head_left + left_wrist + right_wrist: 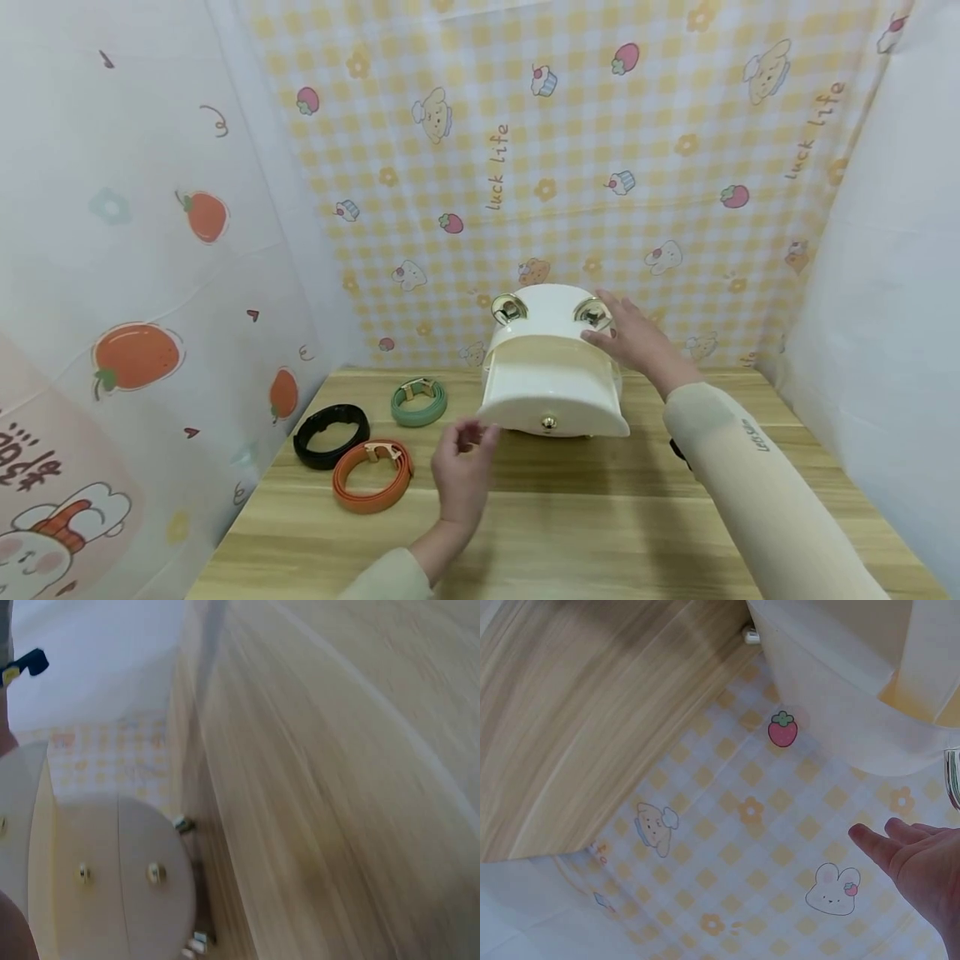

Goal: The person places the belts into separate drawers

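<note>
A glossy white storage box (pixel 555 312) with gold-rimmed round eyes on top stands on the table, its upper drawer (pixel 551 408) pulled out toward me. Below that drawer, the left wrist view shows two closed doors (pixel 120 885) with gold knobs. My left hand (pixel 461 479) hovers by the drawer's front left corner, fingers loosely bent and holding nothing; whether a fingertip touches the drawer I cannot tell. At the box's upper right, beside the right eye, my right hand (pixel 637 337) has its fingers extended; the right wrist view shows these fingers (pixel 889 847) straight.
Left of the box lie three coiled belts: a green one (pixel 418 419), a black one (pixel 307 457) and an orange one (pixel 367 504). Behind the wooden table (pixel 555 542) hangs a yellow checked cloth (pixel 570 225), with pale cloths on both sides.
</note>
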Available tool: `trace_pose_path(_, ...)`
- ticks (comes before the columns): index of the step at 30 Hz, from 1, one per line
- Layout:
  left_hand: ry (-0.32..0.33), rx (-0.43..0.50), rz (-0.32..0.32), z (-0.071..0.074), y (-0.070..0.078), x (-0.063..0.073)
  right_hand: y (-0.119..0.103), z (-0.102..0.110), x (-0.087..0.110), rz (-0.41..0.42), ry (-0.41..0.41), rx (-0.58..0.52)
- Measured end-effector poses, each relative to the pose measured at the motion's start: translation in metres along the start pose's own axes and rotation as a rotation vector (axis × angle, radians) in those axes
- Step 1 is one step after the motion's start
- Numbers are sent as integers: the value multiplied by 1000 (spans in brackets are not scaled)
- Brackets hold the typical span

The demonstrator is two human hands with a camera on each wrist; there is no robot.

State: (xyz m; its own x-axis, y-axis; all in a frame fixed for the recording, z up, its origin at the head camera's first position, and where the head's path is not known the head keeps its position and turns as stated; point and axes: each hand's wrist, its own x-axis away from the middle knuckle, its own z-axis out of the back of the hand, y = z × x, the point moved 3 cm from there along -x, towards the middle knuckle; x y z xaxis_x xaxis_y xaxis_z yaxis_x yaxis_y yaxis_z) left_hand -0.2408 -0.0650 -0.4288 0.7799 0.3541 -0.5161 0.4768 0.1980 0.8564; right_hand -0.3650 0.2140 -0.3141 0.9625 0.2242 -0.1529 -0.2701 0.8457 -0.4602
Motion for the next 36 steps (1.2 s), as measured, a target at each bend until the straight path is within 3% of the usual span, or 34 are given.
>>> trace_pose_path(6, -4, -51, 1, 38, -16, -28, -3, -1, 1, 3, 0, -1)
trace_pose_path(15, -178, -224, 79, 103, -46, -60, -2, -4, 0, 1, -8, -18)
trace_pose_path(22, -280, -448, 193, 152, -77, -69, -2, -5, 2, 4, 8, -12)
trace_pose_path(27, -332, -532, 206, 182, -95, -76, -3, -6, 0, 9, 6, -14)
trace_pose_path(31, -405, -580, 191, 200, -105, -83, -3, -5, 1, 2, 9, -7)
trace_pose_path(36, -484, -609, 219, 214, -116, -86, -1, -2, 1, 8, 15, 6)
